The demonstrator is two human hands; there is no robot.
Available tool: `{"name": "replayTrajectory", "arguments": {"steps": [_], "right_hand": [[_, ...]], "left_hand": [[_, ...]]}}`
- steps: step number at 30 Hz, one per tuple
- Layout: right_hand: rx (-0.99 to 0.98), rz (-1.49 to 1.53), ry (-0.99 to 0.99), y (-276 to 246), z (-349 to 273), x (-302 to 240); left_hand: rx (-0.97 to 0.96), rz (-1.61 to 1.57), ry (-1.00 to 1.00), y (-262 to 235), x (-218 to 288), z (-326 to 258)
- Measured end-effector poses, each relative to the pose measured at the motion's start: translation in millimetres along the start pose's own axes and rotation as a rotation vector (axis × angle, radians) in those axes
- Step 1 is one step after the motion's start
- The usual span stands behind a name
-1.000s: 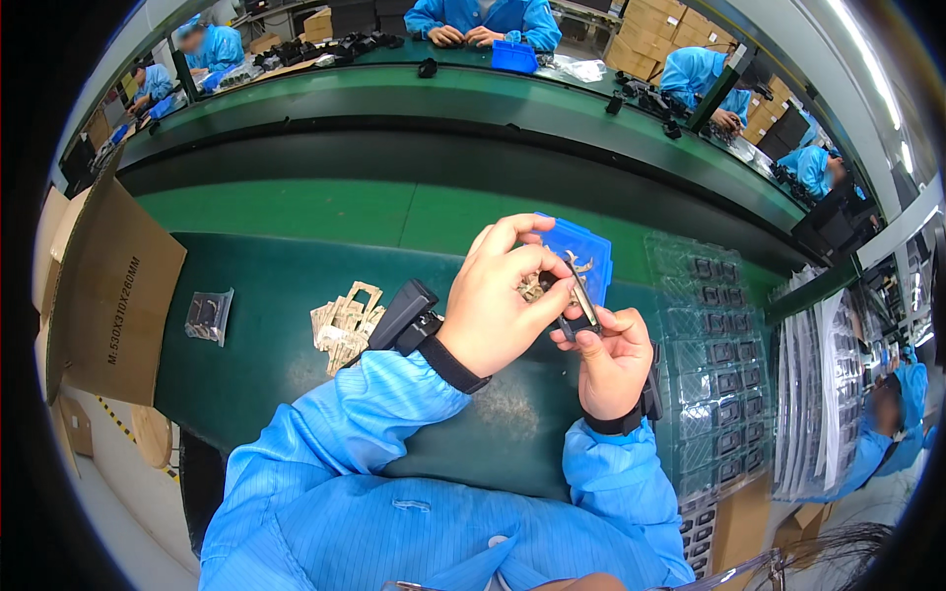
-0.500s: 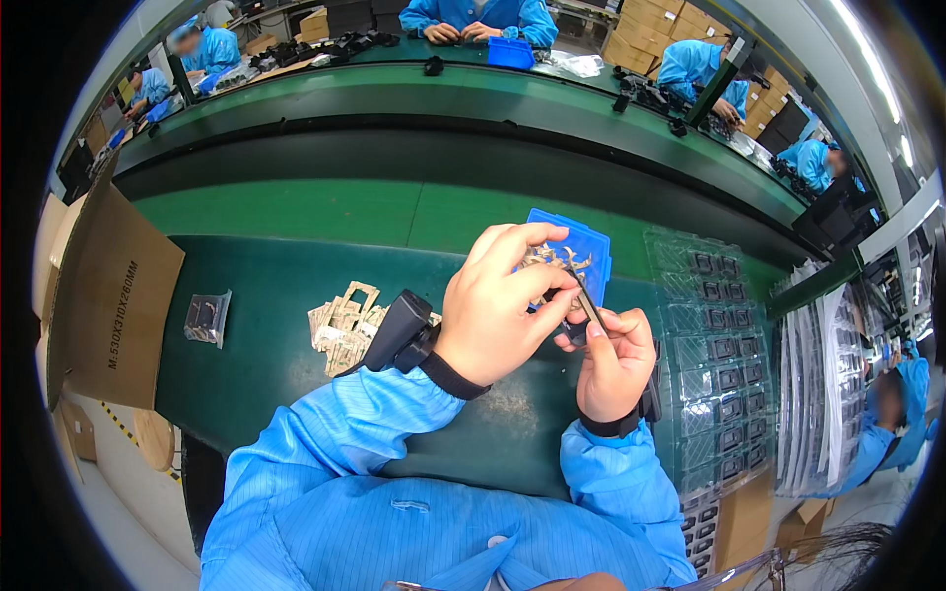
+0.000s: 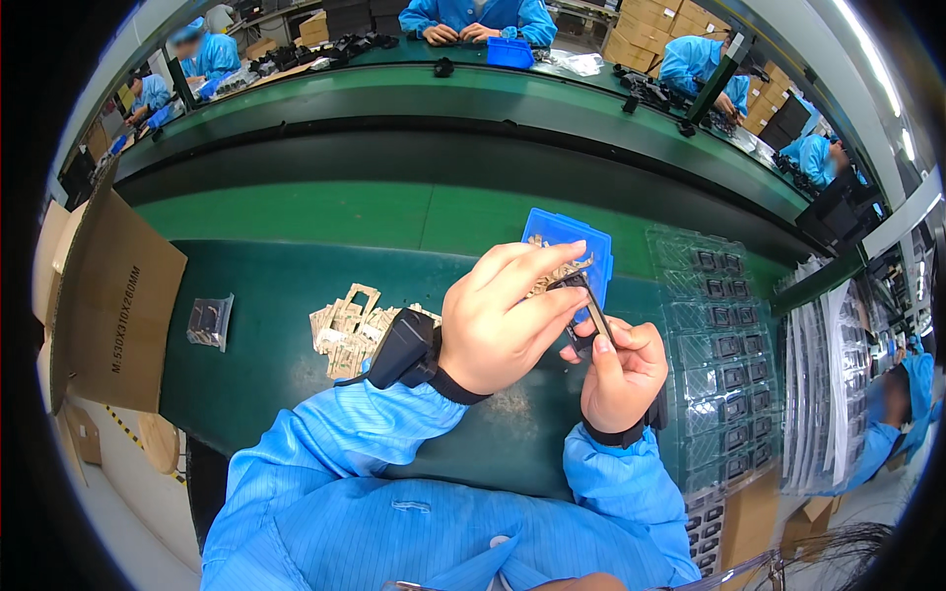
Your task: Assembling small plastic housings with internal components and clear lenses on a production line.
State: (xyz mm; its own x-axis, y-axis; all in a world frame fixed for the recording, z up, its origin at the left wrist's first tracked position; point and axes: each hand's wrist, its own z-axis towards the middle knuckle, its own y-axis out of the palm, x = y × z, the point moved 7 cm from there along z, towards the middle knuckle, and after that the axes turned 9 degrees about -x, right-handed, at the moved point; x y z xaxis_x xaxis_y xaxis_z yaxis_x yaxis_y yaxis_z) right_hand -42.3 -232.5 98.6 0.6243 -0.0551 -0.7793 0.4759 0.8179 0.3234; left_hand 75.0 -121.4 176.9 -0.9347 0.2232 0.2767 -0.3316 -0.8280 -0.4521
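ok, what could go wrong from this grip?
The small dark part is pinched only at fingertips between left hand and right hand, above the green mat; a slip could drop it. The blue bin sits just behind the hands and might get knocked.

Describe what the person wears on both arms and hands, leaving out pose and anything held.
Both arms are in bright blue long sleeves with gathered cuffs, part of a work smock. The left hand is bare; at its wrist sits a black band carrying a bulky black device. The right hand is bare too, with a plain black wristband above the cuff. No gloves or rings show.
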Motion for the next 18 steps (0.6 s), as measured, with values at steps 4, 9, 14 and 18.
{"name": "replayTrajectory", "arguments": {"steps": [4,9,14,18], "right_hand": [[-0.016,-0.012,-0.010,-2,0,0],[-0.018,-0.042,-0.041,1,-3,-5],[-0.051,-0.094,-0.081,5,-4,-12],[-0.083,-0.052,-0.081,6,-4,-12]], "left_hand": [[-0.021,-0.008,0.016,2,1,1],[-0.049,-0.043,0.017,4,3,3],[-0.027,-0.089,0.028,3,5,3],[0.010,-0.071,0.051,0,5,-1]]}}
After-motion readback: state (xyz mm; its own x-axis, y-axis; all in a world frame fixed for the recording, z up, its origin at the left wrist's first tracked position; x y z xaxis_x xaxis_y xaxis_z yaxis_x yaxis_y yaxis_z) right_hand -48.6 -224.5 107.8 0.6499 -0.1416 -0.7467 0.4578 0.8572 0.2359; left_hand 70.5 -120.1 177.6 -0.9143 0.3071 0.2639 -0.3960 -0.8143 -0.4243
